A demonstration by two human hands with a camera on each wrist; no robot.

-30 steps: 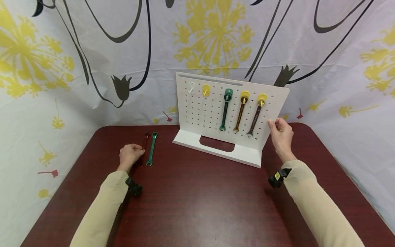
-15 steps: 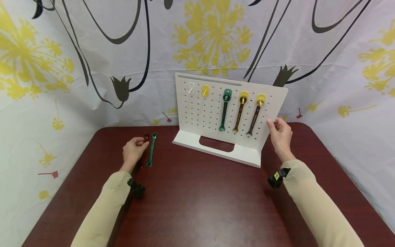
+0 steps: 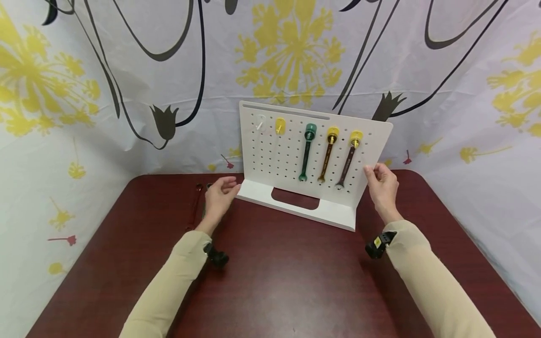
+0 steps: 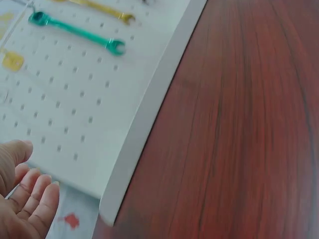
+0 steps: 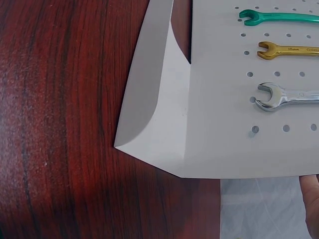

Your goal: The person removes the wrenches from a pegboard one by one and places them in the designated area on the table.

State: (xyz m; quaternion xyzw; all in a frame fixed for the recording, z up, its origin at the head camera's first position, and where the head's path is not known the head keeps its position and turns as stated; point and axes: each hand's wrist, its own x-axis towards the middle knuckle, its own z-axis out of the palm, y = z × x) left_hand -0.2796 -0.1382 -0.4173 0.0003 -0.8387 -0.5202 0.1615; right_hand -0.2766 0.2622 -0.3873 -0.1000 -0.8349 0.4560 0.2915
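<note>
At centre frame the white pegboard (image 3: 291, 159) stands on the dark red table (image 3: 274, 281) with 3 wrenches (image 3: 327, 155) hanging on it. The right hand (image 3: 382, 188) pinches its right edge. The left hand (image 3: 220, 197), fingers relaxed and spread, holds nothing just beside its lower left corner, with the red wrench (image 3: 196, 204) lying further left.

table (image 3: 274, 281): dark red wood | on it: white pegboard stand (image 3: 296, 206); red wrench (image 3: 196, 206)
</note>
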